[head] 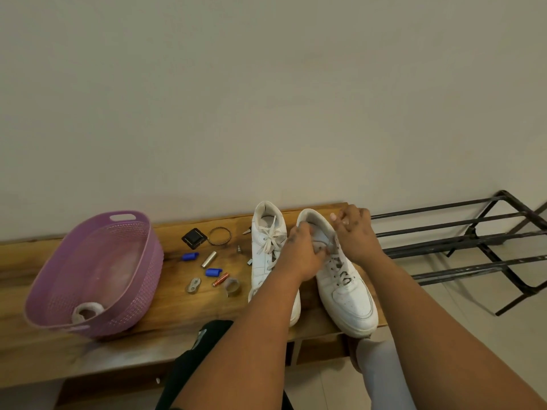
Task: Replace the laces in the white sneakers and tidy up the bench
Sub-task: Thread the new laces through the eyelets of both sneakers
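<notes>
Two white sneakers stand side by side on the desk (177,306), toes toward the person. The left hand (302,253) rests on the right sneaker (340,273), fingers curled into its lace area, gripping the lace there. The right hand (353,229) is raised at that sneaker's heel, fingers pinched together; what they pinch cannot be told. The left sneaker (268,247) is laced. Farther left stands a purple basket (97,273).

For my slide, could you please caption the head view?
Both hands, left hand and right hand, work laces on the right sneaker beside its laced mate on a cluttered wooden bench.
</notes>
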